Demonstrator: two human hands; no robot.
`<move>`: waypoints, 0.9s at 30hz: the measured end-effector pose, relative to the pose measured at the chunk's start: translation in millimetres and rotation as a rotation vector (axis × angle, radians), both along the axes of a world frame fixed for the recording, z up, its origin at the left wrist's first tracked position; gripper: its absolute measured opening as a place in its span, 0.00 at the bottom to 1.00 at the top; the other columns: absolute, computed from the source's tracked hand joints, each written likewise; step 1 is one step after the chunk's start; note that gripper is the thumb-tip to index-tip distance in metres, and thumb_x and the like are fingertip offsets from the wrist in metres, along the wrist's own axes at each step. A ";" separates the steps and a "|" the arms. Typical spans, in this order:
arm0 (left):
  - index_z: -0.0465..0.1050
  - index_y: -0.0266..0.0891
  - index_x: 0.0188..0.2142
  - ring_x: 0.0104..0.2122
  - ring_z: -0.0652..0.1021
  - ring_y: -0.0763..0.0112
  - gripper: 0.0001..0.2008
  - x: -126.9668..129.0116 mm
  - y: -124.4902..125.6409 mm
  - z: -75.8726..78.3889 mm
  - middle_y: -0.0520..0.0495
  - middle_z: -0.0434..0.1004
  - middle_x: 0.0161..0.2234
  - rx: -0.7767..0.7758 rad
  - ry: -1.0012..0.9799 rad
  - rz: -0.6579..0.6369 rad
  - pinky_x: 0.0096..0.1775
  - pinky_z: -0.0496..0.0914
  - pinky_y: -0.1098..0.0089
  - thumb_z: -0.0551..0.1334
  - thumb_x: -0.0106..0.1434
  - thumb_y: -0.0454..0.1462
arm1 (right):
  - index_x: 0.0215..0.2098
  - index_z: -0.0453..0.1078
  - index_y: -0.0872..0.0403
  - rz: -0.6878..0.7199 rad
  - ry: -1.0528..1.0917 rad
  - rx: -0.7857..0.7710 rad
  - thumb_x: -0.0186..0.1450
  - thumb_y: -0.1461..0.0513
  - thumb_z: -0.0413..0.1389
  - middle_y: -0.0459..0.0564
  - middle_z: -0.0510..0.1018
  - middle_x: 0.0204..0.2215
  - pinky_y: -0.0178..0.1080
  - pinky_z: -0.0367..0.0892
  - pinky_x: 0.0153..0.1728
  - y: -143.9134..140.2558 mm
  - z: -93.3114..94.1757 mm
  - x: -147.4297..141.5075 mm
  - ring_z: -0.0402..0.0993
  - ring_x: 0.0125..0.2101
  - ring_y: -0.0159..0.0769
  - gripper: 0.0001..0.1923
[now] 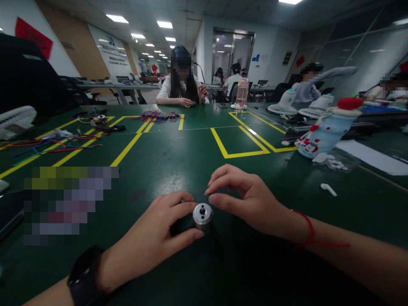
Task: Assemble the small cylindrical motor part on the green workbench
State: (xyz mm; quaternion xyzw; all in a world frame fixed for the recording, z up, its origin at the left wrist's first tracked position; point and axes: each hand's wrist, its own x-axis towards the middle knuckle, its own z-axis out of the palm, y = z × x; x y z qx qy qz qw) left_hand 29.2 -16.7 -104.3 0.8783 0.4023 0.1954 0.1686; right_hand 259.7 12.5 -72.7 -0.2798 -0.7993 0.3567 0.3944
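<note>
Head view, one moment at a green worktable [178, 157] marked w/ yellow tape lines. Centre, near the table's front edge: a small silver metal cylinder [202, 213] w/ a dark hole in its top face, seated on a dark body that is mostly hidden in the palm, so its shape cannot be told. Left hand [153, 238], black watch [83, 276] at the wrist, is wrapped round that dark body, thumb and forefinger closed narrow just under the cylinder. Right hand [245, 195], red string [310, 229] at the wrist, sits just right of the cylinder, fingers curled and pinched loosely, forefinger tip touching or all but touching the cylinder's rim; no firm grip shows. Handling, as a judgement: the cylinder looks like machined metal, so stiff, dense for its bulk, smooth and prob. slippery under dry fingertips, not fragile. Best hold appears to be the dark body, gripped all round, w/ fingertips on the cylinder's side wall rather than its top face. Behind the cylinder: yellow rectangle outlines; far left of it, loose coloured cables [60, 146]; far right of it, a white-and-red doll-like figure [325, 131] lying down, a small white piece [328, 189] and white paper [372, 157]. Other people sit at the table's far side, hands well apart from the cylinder.
</note>
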 end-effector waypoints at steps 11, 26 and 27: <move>0.71 0.50 0.47 0.47 0.72 0.59 0.11 2.9 4.1 1.1 0.50 0.70 0.48 -0.069 0.000 -0.005 0.49 0.67 0.59 0.63 0.65 0.44 | 0.38 0.79 0.47 0.190 -0.546 0.115 0.61 0.55 0.62 0.48 0.71 0.42 0.44 0.60 0.47 18.4 -21.7 33.2 0.66 0.44 0.37 0.08; 0.68 0.51 0.49 0.48 0.71 0.61 0.12 -6.6 4.3 -4.7 0.52 0.69 0.49 -0.091 -0.001 -0.008 0.49 0.66 0.60 0.62 0.66 0.44 | 0.34 0.75 0.58 -0.447 -0.110 -0.143 0.62 0.54 0.58 0.49 0.77 0.29 0.39 0.65 0.33 75.2 -37.7 61.2 0.71 0.30 0.35 0.14; 0.68 0.51 0.49 0.47 0.71 0.61 0.12 -5.6 3.6 -4.3 0.52 0.69 0.48 -0.092 0.002 -0.007 0.49 0.66 0.60 0.62 0.67 0.44 | 0.34 0.75 0.58 -0.478 -0.111 -0.144 0.63 0.54 0.57 0.50 0.77 0.29 0.38 0.65 0.32 80.1 -40.8 66.1 0.70 0.29 0.34 0.15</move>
